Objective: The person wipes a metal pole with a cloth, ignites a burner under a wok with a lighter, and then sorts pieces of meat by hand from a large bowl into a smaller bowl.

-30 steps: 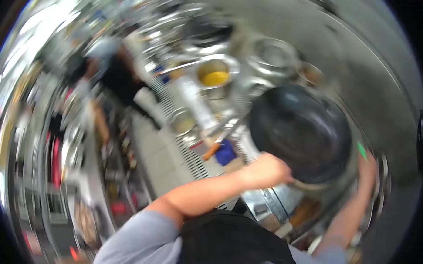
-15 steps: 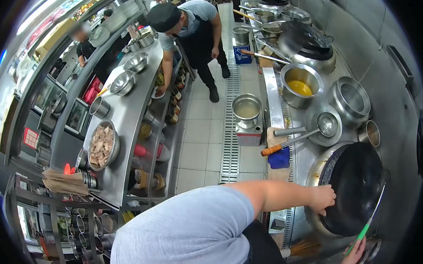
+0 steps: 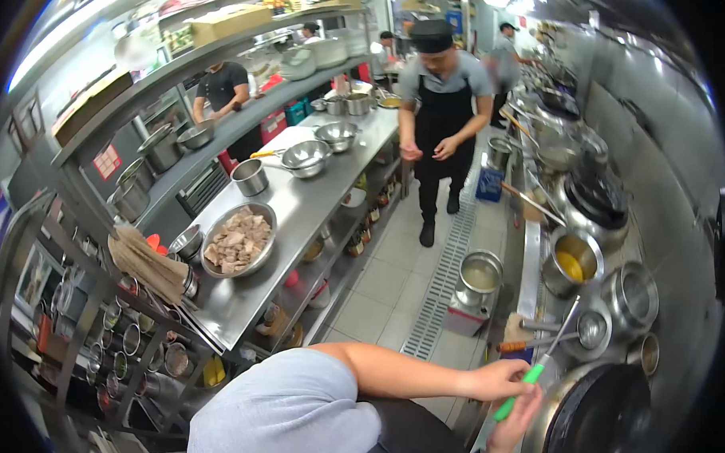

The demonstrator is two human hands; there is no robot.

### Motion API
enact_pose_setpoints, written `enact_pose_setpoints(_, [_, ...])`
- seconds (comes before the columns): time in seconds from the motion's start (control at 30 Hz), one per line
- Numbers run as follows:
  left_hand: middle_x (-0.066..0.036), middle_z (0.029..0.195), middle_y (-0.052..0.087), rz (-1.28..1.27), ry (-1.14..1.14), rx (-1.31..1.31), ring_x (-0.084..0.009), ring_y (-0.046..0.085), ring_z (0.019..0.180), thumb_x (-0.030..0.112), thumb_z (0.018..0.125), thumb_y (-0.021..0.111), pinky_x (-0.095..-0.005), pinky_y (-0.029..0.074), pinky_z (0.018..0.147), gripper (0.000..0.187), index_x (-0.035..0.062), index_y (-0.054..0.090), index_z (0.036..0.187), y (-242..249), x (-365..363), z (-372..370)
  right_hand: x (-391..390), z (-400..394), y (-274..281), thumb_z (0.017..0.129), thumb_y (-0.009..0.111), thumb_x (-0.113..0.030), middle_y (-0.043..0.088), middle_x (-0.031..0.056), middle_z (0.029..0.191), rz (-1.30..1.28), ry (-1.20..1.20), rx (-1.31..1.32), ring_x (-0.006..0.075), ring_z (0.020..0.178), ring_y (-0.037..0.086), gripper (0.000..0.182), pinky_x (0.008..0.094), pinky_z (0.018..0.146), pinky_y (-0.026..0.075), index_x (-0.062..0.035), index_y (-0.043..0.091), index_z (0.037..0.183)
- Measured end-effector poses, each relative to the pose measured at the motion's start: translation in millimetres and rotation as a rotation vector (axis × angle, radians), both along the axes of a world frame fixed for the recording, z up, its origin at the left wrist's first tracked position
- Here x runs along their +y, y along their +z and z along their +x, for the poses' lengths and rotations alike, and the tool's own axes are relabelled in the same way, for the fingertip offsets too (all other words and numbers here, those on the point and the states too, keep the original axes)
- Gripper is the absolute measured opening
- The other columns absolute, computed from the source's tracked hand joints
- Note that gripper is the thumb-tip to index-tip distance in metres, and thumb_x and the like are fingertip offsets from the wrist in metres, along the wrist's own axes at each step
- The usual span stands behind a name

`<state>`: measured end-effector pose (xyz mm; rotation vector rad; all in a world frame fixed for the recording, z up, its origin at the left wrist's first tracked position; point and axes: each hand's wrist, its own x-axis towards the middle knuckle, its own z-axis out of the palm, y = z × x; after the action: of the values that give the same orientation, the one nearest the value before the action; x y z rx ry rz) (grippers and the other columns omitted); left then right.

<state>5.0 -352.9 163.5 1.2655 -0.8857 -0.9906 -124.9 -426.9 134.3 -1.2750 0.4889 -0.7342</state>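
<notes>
A slim tool with a green handle [image 3: 519, 392] and a long, narrow metal end points up and away over the stove's front edge. My right hand [image 3: 519, 420] is closed around the lower part of the handle. From the left, my left hand [image 3: 497, 380] meets it, fingers curled at the handle's upper part. Right of both hands, a large black wok [image 3: 603, 419] sits on its burner, cut off by the dark lens border. Just beyond the hands lies a ladle [image 3: 592, 329] with a wooden grip, across a round strainer [image 3: 603, 347].
A pot of yellow liquid [image 3: 573, 258] and stacked steel pots [image 3: 631, 296] stand along the stove. On the left counter is a bowl of meat chunks [image 3: 241, 240]. A co-worker [image 3: 445, 94] stands in the aisle, beyond a pot on a tin [image 3: 480, 274].
My left hand has left the wok's rim and come to the green handle. My right hand has brought the tool leftward. The view has tilted up; the co-worker has straightened from the counter.
</notes>
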Motion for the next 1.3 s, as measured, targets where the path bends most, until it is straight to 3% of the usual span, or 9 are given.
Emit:
enact_pose_setpoints(0.1, [-0.008,0.098,0.066,-0.116,0.323,-0.189,-0.0127,0.065,0.080,0.028,0.097,0.063,-0.0299,0.054,0.071,0.045,0.0004,0.049,0.129,-4.3,58.3,59.4,34.2,37.8,8.9,0.100,0.052,-0.016,0.054,0.0126,0.131,-0.136,0.448,0.025,0.0192,0.106,0.059,0.061,0.0289,0.083,0.049,-0.0061,0.023,0.153])
enact_pose_setpoints(0.27, [-0.019,0.130,0.058,0.332,0.878,-0.834,-0.0319,0.057,0.120,0.031,0.086,0.073,-0.0408,0.046,0.101,0.058,0.0037,0.053,0.133,115.5,265.3,165.9,80.8,79.0,-58.1,0.091,0.063,-0.021,0.063,0.0192,0.119,-0.480,0.764,0.443,0.0252,0.109,0.061,0.054,0.0368,0.089,0.051,-0.0010,0.047,0.139])
enact_pose_setpoints(0.47, [-0.013,0.104,0.066,0.776,1.345,-1.686,-0.0310,0.064,0.094,0.009,0.077,0.075,-0.0411,0.052,0.081,0.048,0.0065,0.061,0.122,192.7,533.0,227.9,93.8,54.9,-185.7,0.086,0.067,-0.026,0.065,0.0245,0.115,-0.976,1.082,1.081,0.0350,0.110,0.061,0.050,0.0417,0.094,0.050,0.0023,0.057,0.126])
enact_pose_setpoints(0.87, [-0.020,0.120,0.065,1.381,1.418,-1.242,-0.0363,0.061,0.112,0.029,0.086,0.065,-0.0444,0.047,0.098,0.043,0.0074,0.065,0.123,212.5,695.9,287.3,-34.6,-72.7,-429.9,0.083,0.069,-0.021,0.066,0.0279,0.108,-0.622,0.456,1.454,0.0385,0.102,0.065,0.045,0.0409,0.087,0.053,0.0084,0.061,0.116])
enact_pose_setpoints(0.93, [-0.020,0.118,0.066,1.370,1.478,-1.253,-0.0374,0.061,0.112,0.033,0.089,0.059,-0.0454,0.046,0.098,0.042,0.0051,0.067,0.120,208.1,696.3,292.1,-11.2,-55.1,-392.3,0.084,0.066,-0.024,0.068,0.0261,0.106,-0.702,0.283,1.264,0.0393,0.100,0.066,0.048,0.0406,0.082,0.053,0.0099,0.060,0.118])
enact_pose_setpoints(1.03, [-0.024,0.125,0.062,1.300,1.488,-1.152,-0.0383,0.058,0.119,0.028,0.091,0.057,-0.0422,0.044,0.102,0.046,-0.0018,0.061,0.126,218.9,674.8,281.3,32.5,7.0,-268.6,0.090,0.065,-0.042,0.062,0.0090,0.093,0.192,-0.061,0.891,0.0172,0.074,0.058,0.049,0.0342,0.061,0.047,-0.0031,0.059,0.120])
enact_pose_setpoints(1.13, [-0.026,0.122,0.063,1.102,1.469,-1.422,-0.0383,0.061,0.113,0.025,0.097,0.053,-0.0413,0.044,0.100,0.044,-0.0078,0.059,0.124,197.5,749.3,315.3,32.0,27.3,-275.4,0.090,0.068,-0.043,0.055,0.0024,0.083,0.439,-0.162,0.587,0.0125,0.070,0.052,0.047,0.0283,0.058,0.043,-0.0068,0.058,0.118])
enact_pose_setpoints(1.2, [-0.022,0.111,0.067,0.843,1.491,-1.520,-0.0329,0.064,0.099,0.030,0.098,0.055,-0.0384,0.048,0.091,0.042,-0.0077,0.063,0.115,184.9,822.5,375.5,38.4,42.5,-238.6,0.088,0.068,-0.050,0.059,0.0146,0.113,0.517,-0.190,0.610,0.0243,0.101,0.059,0.068,0.0367,0.083,0.050,-0.0018,0.049,0.132])
enact_pose_setpoints(1.3, [-0.021,0.109,0.068,0.862,1.582,-1.411,-0.0313,0.064,0.097,0.030,0.098,0.055,-0.0373,0.048,0.089,0.041,-0.0074,0.063,0.113,206.6,710.5,313.8,31.0,74.7,-203.6,0.091,0.056,-0.061,0.044,0.0272,0.142,0.750,-0.289,0.271,0.0364,0.129,0.049,0.091,0.0485,0.105,0.044,0.0032,0.028,0.149])
